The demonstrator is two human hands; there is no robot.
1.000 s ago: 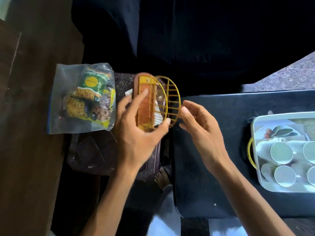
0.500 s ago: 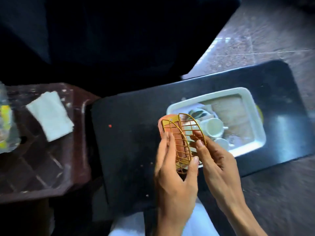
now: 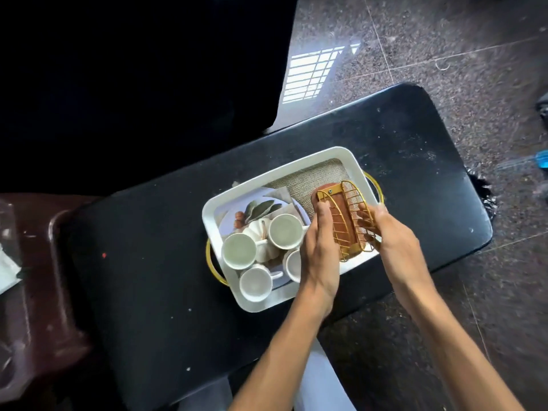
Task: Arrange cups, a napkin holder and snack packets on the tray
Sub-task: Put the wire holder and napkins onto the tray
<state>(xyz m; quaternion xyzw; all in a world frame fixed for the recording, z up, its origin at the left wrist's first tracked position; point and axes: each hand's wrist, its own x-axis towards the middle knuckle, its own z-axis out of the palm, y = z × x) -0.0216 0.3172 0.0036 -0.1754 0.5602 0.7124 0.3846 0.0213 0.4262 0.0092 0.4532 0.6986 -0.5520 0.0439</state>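
Note:
A white tray (image 3: pixel 299 164) with gold handles sits on a black table (image 3: pixel 154 256). Several white cups stand in its left half, among them one cup (image 3: pixel 239 251) and another cup (image 3: pixel 286 231). The gold wire napkin holder (image 3: pixel 344 223) with a brown wooden base rests over the tray's right half, on the woven mat. My left hand (image 3: pixel 320 253) grips its left side and my right hand (image 3: pixel 391 241) grips its right wire side. No snack packets show clearly.
A dark brown plastic stool (image 3: pixel 38 292) stands at the left with a clear plastic bag (image 3: pixel 7 232) at the frame's edge. Speckled stone floor (image 3: pixel 444 54) lies beyond and right of the table. A blue object (image 3: pixel 541 161) lies at the far right.
Both hands carried the napkin holder from above the stool rightward to the tray, and it now sits low over the tray's right half. The view swung right; the snack bag left the frame.

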